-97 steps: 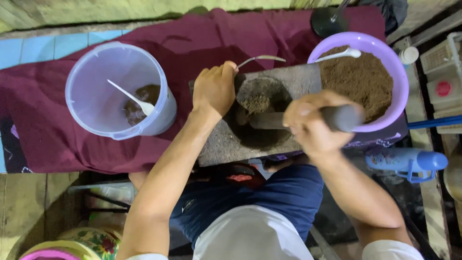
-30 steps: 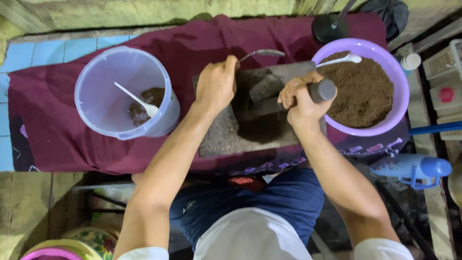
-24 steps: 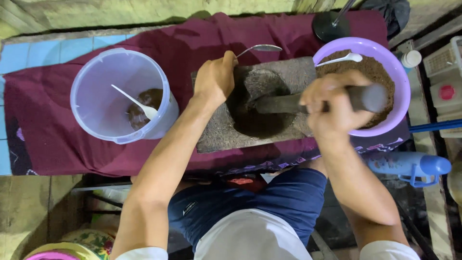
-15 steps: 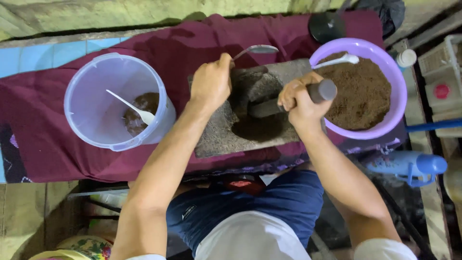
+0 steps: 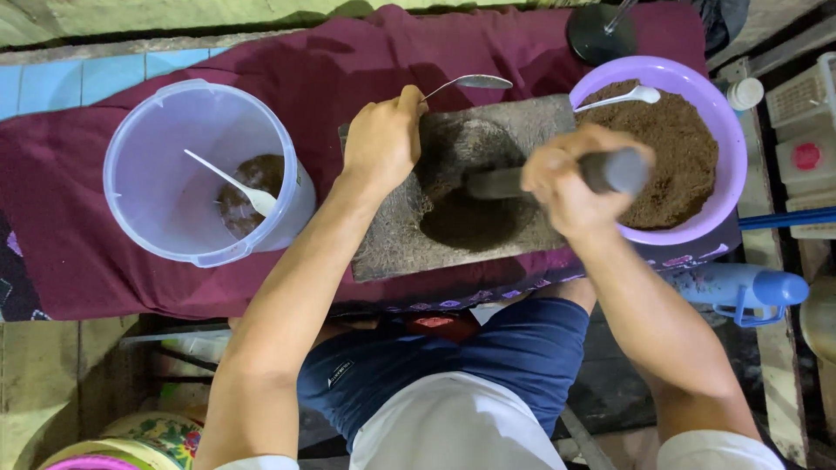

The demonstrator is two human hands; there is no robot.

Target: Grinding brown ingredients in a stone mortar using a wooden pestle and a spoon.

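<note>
Head view, right hand (image 5: 566, 187): closed around a dark pestle (image 5: 557, 177), its tip down in the stone slab's (image 5: 392, 244) hollow.
Left hand (image 5: 380, 139): closed on a metal spoon (image 5: 470, 83), resting at the slab's edge.
Ground: dark paste (image 5: 470, 222) pooled in the hollow.
Unground: purple bowl (image 5: 723, 130) of brown powder nearly full.
Collected: clear bucket (image 5: 165, 235) holds only a small brown heap under a white spoon (image 5: 233, 183).

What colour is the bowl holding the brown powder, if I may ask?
Light purple bowl, clearest in the head view.
</note>
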